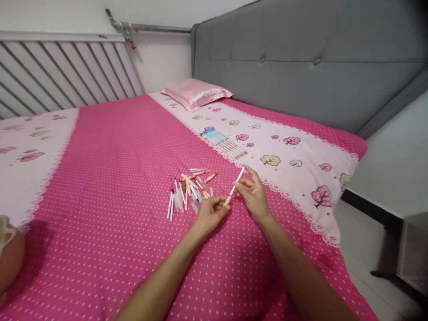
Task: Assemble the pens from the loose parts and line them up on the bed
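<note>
A slim pen (236, 180) with a white barrel and a beige lower end slants between my two hands. My left hand (211, 213) is closed on the beige end, which looks like a cap. Fingers of my right hand (252, 194) pinch the white barrel near its upper part. Just beyond my left hand lies a loose pile of pens (189, 187), some white with dark tips, mixed with beige and clear cap-like pieces. Farther off, several pens lie side by side in a neat row, blue ones (214, 135) at one end and beige ones (232, 149) at the other.
Everything lies on a bed with a pink dotted cover (127, 156). A pink satin pillow (195, 92) rests near the grey padded headboard (284, 58). Part of a person's knee (11, 254) shows at the left edge. The bed's side drops to the floor at right.
</note>
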